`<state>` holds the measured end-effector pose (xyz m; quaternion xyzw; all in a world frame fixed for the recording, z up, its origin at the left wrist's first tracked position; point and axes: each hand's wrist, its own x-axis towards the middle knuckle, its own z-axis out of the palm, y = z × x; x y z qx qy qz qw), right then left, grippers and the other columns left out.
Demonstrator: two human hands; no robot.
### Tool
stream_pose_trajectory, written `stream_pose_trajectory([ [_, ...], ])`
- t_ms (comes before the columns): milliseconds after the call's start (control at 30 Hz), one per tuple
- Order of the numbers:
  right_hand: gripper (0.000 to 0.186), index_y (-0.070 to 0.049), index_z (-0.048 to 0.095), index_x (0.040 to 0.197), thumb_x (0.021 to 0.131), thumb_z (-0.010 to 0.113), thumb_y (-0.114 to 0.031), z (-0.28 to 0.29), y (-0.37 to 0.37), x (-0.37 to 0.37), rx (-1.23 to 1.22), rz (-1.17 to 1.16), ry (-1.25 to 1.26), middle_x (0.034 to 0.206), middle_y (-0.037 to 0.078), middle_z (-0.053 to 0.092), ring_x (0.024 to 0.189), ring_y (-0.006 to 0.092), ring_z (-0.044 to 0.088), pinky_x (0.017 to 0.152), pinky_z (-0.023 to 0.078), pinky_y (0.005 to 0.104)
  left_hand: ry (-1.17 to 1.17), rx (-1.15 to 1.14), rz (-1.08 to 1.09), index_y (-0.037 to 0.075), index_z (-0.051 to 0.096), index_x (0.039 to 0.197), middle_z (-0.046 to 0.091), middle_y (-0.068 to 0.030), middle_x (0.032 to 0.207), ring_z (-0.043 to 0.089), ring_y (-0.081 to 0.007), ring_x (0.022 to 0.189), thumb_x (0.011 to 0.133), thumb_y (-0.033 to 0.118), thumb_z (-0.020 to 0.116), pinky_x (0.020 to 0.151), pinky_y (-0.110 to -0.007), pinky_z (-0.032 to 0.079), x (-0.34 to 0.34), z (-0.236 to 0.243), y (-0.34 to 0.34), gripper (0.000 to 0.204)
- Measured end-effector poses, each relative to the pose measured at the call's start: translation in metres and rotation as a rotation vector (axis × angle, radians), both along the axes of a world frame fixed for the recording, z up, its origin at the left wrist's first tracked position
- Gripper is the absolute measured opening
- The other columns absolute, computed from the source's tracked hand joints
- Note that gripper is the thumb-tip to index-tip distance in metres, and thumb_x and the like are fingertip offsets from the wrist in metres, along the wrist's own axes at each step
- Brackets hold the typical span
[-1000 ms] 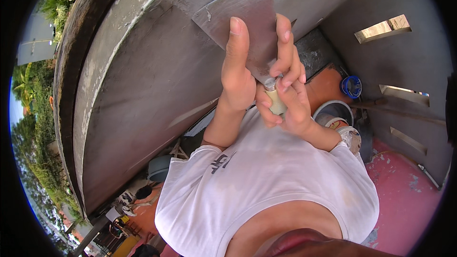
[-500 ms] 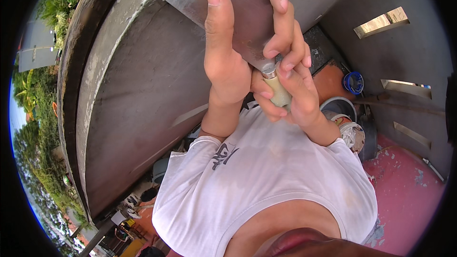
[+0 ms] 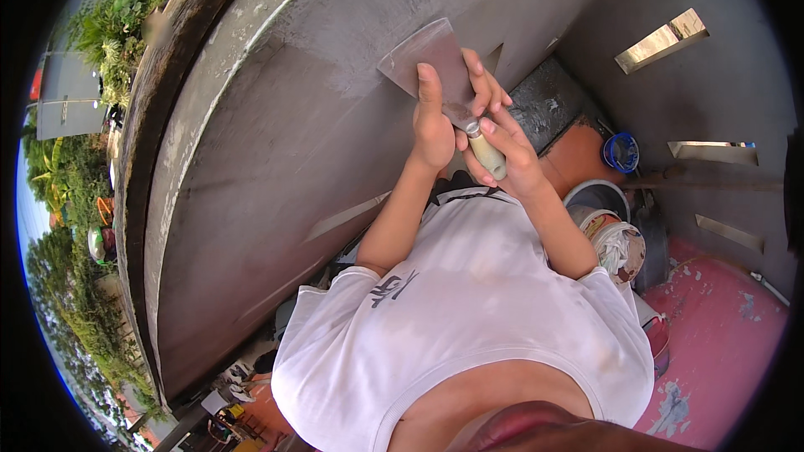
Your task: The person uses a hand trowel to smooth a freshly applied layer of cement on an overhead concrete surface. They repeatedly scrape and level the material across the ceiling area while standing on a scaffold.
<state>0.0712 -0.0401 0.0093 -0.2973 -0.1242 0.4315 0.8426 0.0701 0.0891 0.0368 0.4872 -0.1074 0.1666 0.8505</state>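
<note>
Steel putty knife [image 3: 431, 63] lies flat against the grey wall [image 3: 276, 142], blade fanning far-left; the right hand [image 3: 507, 155] grips its pale handle while the left hand [image 3: 435, 121] presses the blade.

Bright daylight throughout, sharp in the centre. Sunlit slots [image 3: 662, 40] glaring at upper right; soft shadow across the grey wall [image 3: 276, 159]. Heavy fisheye bending toward the black rim; blurred skin at bottom edge.
</note>
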Motion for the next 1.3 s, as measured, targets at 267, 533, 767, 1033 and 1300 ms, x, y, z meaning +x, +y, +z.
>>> stream_pose_trajectory([
  [267, 0.035, -0.005, 0.045, 0.127, 0.100, 0.046, -0.026, -0.114, -0.088, -0.036, -0.412, -0.125, 0.330, 0.095, 0.007, 0.060, 0.055, 0.0123, 0.053, 0.042, 0.038, 0.0227, 0.816, -0.132, -0.223, 0.007, 0.045, 0.113, 0.052, -0.0030, 0.078, 0.058, -0.0189, 0.078, 0.105, 0.045, 0.023, 0.081, -0.035, 0.047, -0.028, -0.160, -0.060, 0.045],
  [533, 0.036, -0.001, 0.057, 0.122, 0.094, 0.061, -0.024, -0.122, -0.150, -0.042, -0.933, -0.221, -0.414, 0.082, 0.006, 0.061, 0.063, 0.0139, 0.060, 0.057, 0.047, 0.0256, 0.842, 0.168, -0.306, 0.004, 0.044, 0.130, 0.066, -0.0104, 0.106, 0.066, -0.0223, 0.095, 0.105, 0.040, 0.022, 0.089, -0.039, 0.048, -0.003, -0.138, -0.090, 0.049],
  [767, 0.034, -0.003, 0.059, 0.118, 0.089, 0.066, -0.019, -0.116, -0.218, -0.058, -1.150, -0.360, -0.647, 0.087, 0.015, 0.067, 0.073, 0.0239, 0.065, 0.071, 0.050, 0.0351, 0.852, 0.211, -0.495, -0.002, 0.048, 0.131, 0.062, -0.0198, 0.123, 0.059, -0.0328, 0.115, 0.101, 0.052, 0.005, 0.108, -0.044, 0.041, 0.001, -0.148, -0.120, 0.076],
  [1033, 0.031, -0.003, 0.063, 0.113, 0.086, 0.065, -0.018, -0.116, -0.288, -0.094, -1.271, -0.523, -0.540, 0.095, 0.022, 0.067, 0.087, 0.0357, 0.067, 0.077, 0.050, 0.0387, 0.863, 0.417, -0.620, -0.002, 0.056, 0.126, 0.064, -0.0144, 0.122, 0.059, -0.0234, 0.115, 0.104, 0.036, 0.025, 0.103, -0.038, 0.043, 0.013, -0.154, -0.190, 0.054],
  [1300, 0.033, -0.002, 0.061, 0.114, 0.089, 0.064, -0.024, -0.118, -0.342, -0.127, -1.420, -0.638, -0.378, 0.094, 0.021, 0.066, 0.087, 0.0327, 0.065, 0.080, 0.048, 0.0375, 0.751, 0.461, -0.790, -0.003, 0.058, 0.125, 0.063, -0.0149, 0.125, 0.059, -0.0239, 0.117, 0.104, 0.032, 0.026, 0.104, -0.037, 0.043, 0.025, -0.185, -0.276, 0.052],
])
